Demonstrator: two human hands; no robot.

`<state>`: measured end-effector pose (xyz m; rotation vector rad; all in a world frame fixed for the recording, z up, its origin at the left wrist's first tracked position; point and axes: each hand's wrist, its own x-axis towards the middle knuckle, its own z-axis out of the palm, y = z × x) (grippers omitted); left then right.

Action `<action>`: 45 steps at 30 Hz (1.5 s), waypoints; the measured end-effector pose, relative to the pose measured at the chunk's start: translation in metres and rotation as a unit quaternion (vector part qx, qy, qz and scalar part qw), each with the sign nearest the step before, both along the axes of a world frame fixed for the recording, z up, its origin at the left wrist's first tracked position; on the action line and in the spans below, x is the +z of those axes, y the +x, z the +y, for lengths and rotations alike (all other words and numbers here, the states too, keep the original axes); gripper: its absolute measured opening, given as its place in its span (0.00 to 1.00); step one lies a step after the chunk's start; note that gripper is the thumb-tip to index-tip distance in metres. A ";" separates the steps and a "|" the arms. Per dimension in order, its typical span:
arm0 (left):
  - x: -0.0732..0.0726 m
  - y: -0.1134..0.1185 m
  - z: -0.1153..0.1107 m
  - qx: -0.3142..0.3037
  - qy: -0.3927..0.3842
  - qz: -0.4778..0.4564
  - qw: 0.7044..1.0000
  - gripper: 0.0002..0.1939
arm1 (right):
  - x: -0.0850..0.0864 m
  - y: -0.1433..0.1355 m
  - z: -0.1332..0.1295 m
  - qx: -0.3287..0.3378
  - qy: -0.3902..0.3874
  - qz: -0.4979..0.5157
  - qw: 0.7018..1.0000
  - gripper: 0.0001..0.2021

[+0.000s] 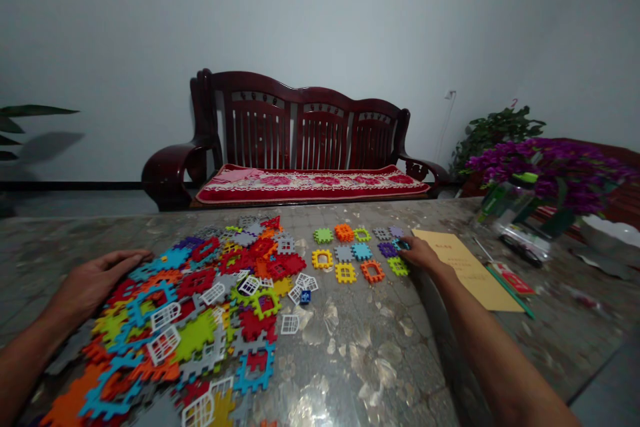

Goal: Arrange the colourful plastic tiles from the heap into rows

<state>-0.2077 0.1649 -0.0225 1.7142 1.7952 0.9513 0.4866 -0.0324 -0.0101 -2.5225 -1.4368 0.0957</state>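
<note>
Heap of toothed tiles (197,337), left on table (360,373) | left hand (100,273) beside heap, fingers extended, nothing visibly held | right hand (421,255) at blue tile (397,241), right end of small-tile rows (361,251), can't tell if gripping | likely light, stiff; pinch toothed edges

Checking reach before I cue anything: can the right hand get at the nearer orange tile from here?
Probably yes. The right hand is close by, and only a flat green tile seems to lie near its path to the orange tile, low enough to pass over.
</note>
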 end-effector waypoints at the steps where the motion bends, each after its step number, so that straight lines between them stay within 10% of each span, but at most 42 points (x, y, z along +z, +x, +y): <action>1: 0.001 0.001 -0.001 0.006 -0.007 0.003 1.000 0.25 | -0.001 -0.001 0.001 -0.003 -0.006 -0.008 1.000 0.24; 19: 0.019 0.023 -0.023 0.026 -0.018 -0.157 0.987 0.19 | -0.006 -0.024 -0.011 -0.047 0.085 -0.086 0.991 0.22; 25: 0.011 0.021 -0.020 0.018 -0.002 -0.192 0.981 0.17 | -0.005 -0.132 -0.005 0.183 0.279 0.067 0.940 0.20; 32: 0.000 0.020 -0.014 0.025 0.008 -0.254 0.967 0.16 | 0.003 -0.275 -0.049 0.491 0.158 0.174 0.839 0.40; 35: 0.002 0.021 -0.017 0.025 0.016 -0.281 0.959 0.14 | 0.003 -0.302 -0.074 0.589 0.105 0.160 0.785 0.55; 39: 0.018 0.019 -0.025 0.006 0.032 -0.280 0.960 0.16 | -0.004 -0.319 -0.094 0.659 0.073 0.113 0.740 0.50; 45: 0.058 0.024 -0.087 -0.147 0.138 -0.107 0.974 0.21 | -0.020 -0.321 -0.079 0.607 0.084 0.057 0.788 0.51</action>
